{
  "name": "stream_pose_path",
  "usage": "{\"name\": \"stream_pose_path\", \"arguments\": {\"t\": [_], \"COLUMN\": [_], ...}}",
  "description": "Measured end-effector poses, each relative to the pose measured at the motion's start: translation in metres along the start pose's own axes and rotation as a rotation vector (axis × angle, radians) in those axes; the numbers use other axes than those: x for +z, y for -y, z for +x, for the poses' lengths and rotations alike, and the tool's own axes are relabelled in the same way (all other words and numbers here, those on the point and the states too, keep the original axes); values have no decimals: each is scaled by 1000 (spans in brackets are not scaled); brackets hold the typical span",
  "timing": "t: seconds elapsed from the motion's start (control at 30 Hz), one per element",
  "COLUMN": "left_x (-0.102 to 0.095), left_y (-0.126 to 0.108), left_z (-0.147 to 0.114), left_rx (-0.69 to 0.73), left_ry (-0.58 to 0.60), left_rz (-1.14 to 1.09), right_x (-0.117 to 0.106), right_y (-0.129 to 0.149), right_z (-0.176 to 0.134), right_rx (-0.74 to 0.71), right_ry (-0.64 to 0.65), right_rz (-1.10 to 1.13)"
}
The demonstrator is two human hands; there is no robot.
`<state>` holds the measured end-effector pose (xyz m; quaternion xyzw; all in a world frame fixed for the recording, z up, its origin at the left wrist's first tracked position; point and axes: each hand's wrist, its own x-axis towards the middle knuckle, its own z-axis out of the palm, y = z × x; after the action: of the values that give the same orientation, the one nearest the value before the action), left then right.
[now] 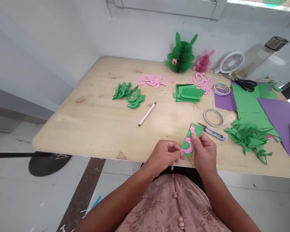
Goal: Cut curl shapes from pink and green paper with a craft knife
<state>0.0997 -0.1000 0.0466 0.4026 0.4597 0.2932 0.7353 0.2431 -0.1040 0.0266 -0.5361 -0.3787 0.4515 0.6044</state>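
Near the table's front edge, both hands hold a small green paper piece (197,129) with a curvy pink paper cutout (188,146) lying flat on it. My left hand (166,153) pinches the lower left end of the pink cutout between thumb and fingers. On the other side, my right hand (205,151) grips the green piece, its thumb pressed over the pink shape. Just beyond the right hand lie small blue-handled thread snips (215,133) and a roll of tape (213,118).
A pen (147,114), green cutouts (135,99), pink cutouts (151,80) and folded green papers (188,93) lie across the table. Green scraps (250,137) are heaped at right. Behind stand a green paper bunny (182,53), a small fan (232,62) and a bottle (258,59).
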Motion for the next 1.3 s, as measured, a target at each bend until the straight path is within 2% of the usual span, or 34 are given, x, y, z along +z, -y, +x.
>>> {"name": "stream_pose_path", "arguments": {"t": [0.27,1.3], "left_x": [0,-1], "left_y": [3,0], "left_z": [2,3], "left_rx": [10,-14], "left_ry": [-2,-21], "left_rz": [20,-4], "right_x": [0,3], "right_y": [3,2], "right_z": [-1,2], "right_rx": [26,-15], "right_ry": [48,13], "right_rz": [-3,-72]}}
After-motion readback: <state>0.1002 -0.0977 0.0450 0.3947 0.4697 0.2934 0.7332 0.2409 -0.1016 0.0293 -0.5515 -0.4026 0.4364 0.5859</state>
